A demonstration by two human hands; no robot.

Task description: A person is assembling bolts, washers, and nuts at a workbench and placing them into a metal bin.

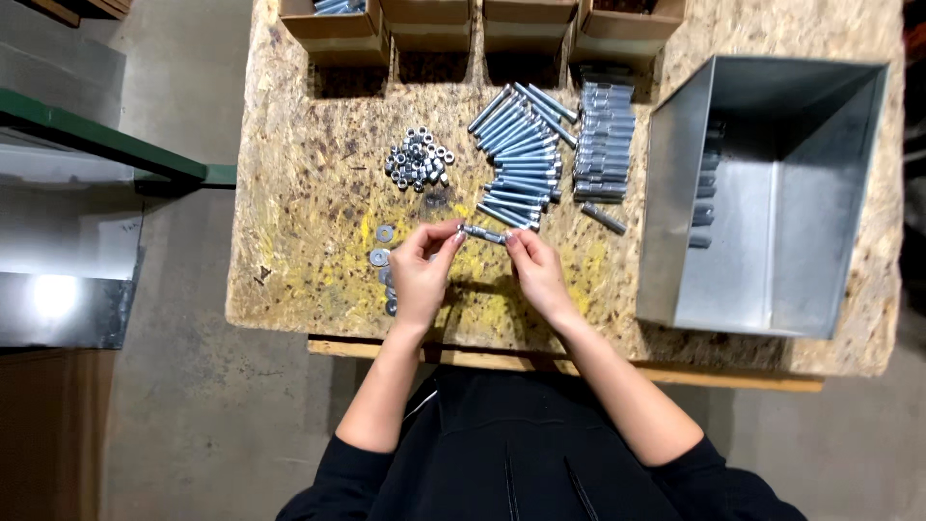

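Bolt level, long axis left-right, pinched between both hands' fingers.

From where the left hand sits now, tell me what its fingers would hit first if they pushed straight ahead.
The left hand points away from the body; beyond the bolt it holds, likely the pile of nuts, though height is unclear.

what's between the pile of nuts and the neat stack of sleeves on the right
A fanned row of long bolts lies between the nuts and the sleeves, seen in the head view.
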